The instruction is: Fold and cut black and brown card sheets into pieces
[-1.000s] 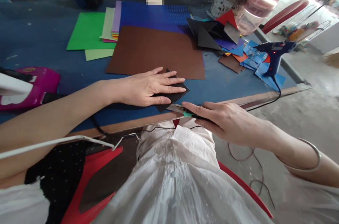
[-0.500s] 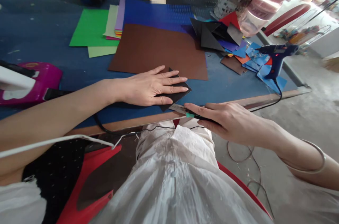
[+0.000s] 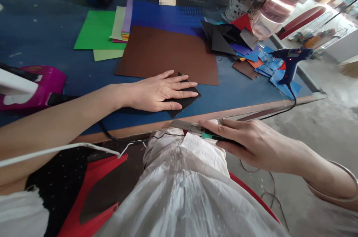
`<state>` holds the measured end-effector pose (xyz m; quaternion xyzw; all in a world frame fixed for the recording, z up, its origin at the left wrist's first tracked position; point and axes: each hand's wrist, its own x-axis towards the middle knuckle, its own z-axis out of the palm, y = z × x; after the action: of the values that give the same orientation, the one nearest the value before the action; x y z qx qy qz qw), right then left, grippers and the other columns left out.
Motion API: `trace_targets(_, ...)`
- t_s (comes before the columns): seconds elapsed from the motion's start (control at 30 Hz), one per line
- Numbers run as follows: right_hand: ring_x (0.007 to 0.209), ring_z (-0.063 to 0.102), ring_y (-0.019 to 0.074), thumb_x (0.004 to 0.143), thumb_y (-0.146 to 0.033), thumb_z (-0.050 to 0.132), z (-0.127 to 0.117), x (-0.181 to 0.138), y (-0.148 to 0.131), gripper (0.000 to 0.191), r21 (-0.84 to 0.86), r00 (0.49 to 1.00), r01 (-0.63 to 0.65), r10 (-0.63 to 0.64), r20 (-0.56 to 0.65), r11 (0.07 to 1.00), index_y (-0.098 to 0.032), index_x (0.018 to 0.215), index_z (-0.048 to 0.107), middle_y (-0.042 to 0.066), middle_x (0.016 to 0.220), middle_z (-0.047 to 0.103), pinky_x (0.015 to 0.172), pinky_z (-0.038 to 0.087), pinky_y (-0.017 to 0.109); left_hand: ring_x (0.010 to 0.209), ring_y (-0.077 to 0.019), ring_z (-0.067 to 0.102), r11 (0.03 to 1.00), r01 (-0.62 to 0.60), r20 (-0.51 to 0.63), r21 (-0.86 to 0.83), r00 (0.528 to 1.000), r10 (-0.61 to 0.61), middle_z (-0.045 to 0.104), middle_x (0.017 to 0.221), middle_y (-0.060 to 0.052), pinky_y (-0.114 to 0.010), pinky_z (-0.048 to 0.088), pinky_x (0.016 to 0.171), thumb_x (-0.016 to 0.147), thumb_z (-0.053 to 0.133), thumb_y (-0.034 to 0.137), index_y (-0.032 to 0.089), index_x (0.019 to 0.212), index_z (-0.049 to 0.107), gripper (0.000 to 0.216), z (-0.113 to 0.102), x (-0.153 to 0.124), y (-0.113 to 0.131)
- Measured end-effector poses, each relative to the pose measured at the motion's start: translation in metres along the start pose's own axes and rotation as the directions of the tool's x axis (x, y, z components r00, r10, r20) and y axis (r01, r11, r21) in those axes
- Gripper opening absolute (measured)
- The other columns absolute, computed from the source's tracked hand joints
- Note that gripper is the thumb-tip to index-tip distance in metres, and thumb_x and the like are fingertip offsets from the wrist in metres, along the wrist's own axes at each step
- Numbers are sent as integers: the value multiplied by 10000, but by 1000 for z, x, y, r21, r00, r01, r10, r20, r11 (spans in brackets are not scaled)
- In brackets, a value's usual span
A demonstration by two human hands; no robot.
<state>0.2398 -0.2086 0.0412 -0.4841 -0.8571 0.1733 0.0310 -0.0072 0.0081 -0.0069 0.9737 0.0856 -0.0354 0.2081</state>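
Note:
My left hand (image 3: 156, 91) lies flat, fingers spread, on a folded black paper piece (image 3: 186, 99) near the front edge of the blue table (image 3: 50, 31). My right hand (image 3: 251, 142) grips a utility knife (image 3: 192, 128) with a teal slider. Its blade points left, just off the table's front edge and below the black piece, over my white-clothed lap. A large brown sheet (image 3: 165, 54) lies just behind the black piece.
Green, pale green and stacked coloured sheets (image 3: 96, 30) sit at the back left, a blue sheet (image 3: 165, 15) behind the brown one. Paper scraps (image 3: 237, 43) and a blue glue gun (image 3: 291, 59) are at the right. A pink device (image 3: 41, 87) stands at the left. Jars (image 3: 265, 9) stand at the back right.
My right hand has drawn the knife toward me and down, off the black piece's edge and past the table's front edge. My left hand has stayed pressed on the black paper.

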Motion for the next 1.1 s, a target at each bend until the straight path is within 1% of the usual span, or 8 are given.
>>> trace_targets(0.13,894,746,212,1112,-351,418,-12,-5,20,550,-25,980,-117,111,-165,993,-270,1655,375,84,1114,754,760,588,318,1648,-284,198,999,-12,-32,-40,999,11,327,1745,-1,-550,13,1323,1039,497,476,396,1605,425,576,-1,-1,0)
trace_targets(0.23,880,713,250,1095,-419,415,-14,2,48,563,-155,903,-329,263,-340,931,-265,1637,414,106,1092,708,712,571,346,1639,-275,229,994,5,-135,-110,991,-20,355,1735,-32,-521,110,1329,1042,481,508,331,1638,374,631,-1,-2,1)
trace_targets(0.4,1041,687,310,1074,-390,408,-5,29,88,552,-235,837,-445,308,-453,864,-227,1598,469,150,1190,676,772,575,392,1459,-326,507,968,227,-408,-105,878,-250,555,1579,-139,-460,368,1243,891,609,733,169,1575,475,897,0,1,3)
trace_targets(0.5,1157,639,353,1058,-339,429,0,44,97,547,-265,843,-426,272,-465,865,-167,1573,493,200,1272,642,882,570,466,1365,-379,559,938,344,-393,-43,857,-333,604,1486,-172,-503,424,1180,730,765,758,140,1546,493,1059,0,3,2)
trace_targets(0.63,1194,601,394,1044,-299,465,4,57,88,505,-280,822,-417,227,-522,865,-131,1513,550,231,1354,609,974,515,563,1350,-390,547,923,383,-365,-39,854,-370,584,1475,-176,-514,422,1173,675,843,693,139,1537,487,1086,-1,5,4)
trace_targets(0.8,1091,654,318,1045,-286,499,7,69,62,295,-135,867,-234,144,-477,963,-157,1249,670,171,1181,681,937,521,463,1274,-353,581,924,365,-368,-119,848,-382,592,1422,-138,-494,453,1138,650,878,625,186,1504,519,1025,-1,7,2)
trace_targets(0.9,1002,678,275,1038,-305,555,9,79,54,208,-29,908,-164,140,-395,986,-173,1159,661,132,1099,691,894,528,415,1111,-296,640,913,348,-399,-214,822,-407,638,1295,-116,-446,519,1022,647,871,547,176,1406,614,884,-3,8,-5)
trace_targets(1.1,1077,681,278,1054,-413,580,6,99,47,356,22,920,-177,173,-352,984,-164,1306,616,139,1176,693,925,528,413,845,-206,660,841,233,-487,-489,726,-485,724,960,-40,-367,544,842,716,760,384,192,1171,718,495,-5,7,-16)
